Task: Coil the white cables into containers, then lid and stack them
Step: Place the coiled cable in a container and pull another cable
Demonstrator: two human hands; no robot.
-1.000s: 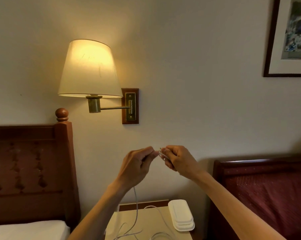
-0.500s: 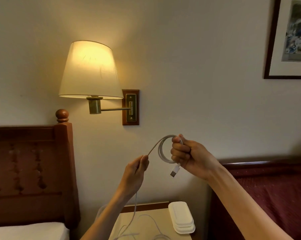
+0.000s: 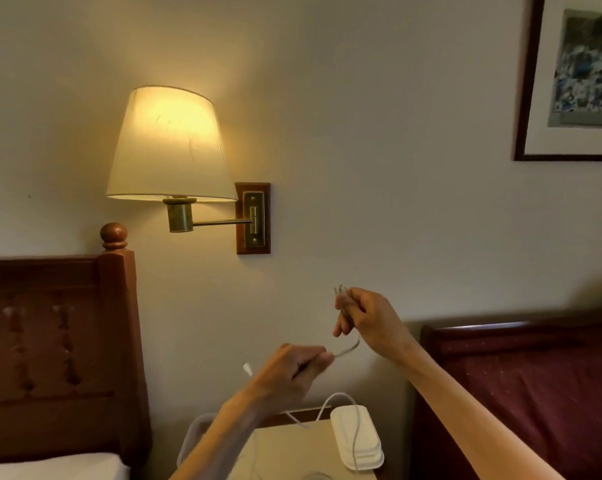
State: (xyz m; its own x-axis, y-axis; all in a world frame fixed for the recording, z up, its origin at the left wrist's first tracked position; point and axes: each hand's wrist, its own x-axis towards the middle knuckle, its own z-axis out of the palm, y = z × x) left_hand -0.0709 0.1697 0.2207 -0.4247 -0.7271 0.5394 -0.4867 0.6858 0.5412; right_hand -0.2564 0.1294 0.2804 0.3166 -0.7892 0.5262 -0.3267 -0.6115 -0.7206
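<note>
Head view
Right hand (image 3: 365, 315): being held up right of centre, fingers curled round a small bundle of cable loops.
Left hand (image 3: 292, 370): being held lower, centre frame, thumb and fingers pinching the cable.
Cable (image 3: 348, 348): being stretched between the two hands, blurred; a white plug (image 3: 247, 369) is showing left of the left hand; more slack is being draped over the lids and table at bottom centre.
Lids (image 3: 356, 434): white stack being kept on the table (image 3: 292, 448), right side.
Lamp (image 3: 171, 147): being lit, upper left.
Headboard (image 3: 50, 341): lower left.
Picture (image 3: 579, 74): upper right corner.
</note>
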